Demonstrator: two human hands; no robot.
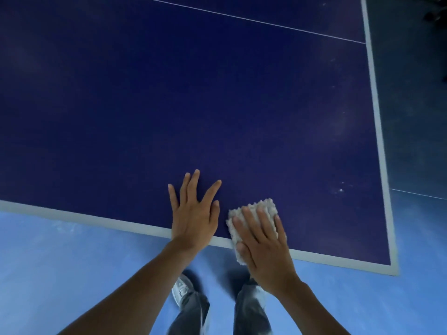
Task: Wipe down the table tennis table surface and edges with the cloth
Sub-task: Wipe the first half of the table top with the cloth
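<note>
Two hands sit on the dark blue tabletop [217,105] nr its near edge. Left hand [193,218] lies flat, palm down, fingers [193,182] straight and spread, holding nothing; wrist crosses the white border line [84,217] at the near edge. Right hand [263,240] presses flat on a pale, nubby cloth [263,206], fingers straight over it w/ tips short of the cloth's far edge. Cloth sits just right of the left hand, its near end hanging over the tabletop edge. Thin white centre line [242,19] runs across the far part; white border also runs down the right side to the near-right corner. Faint pale smudges [339,189] show nr the right border. Below: lighter blue floor [60,274], grey trousers [251,315], a grey shoe [181,290].
</note>
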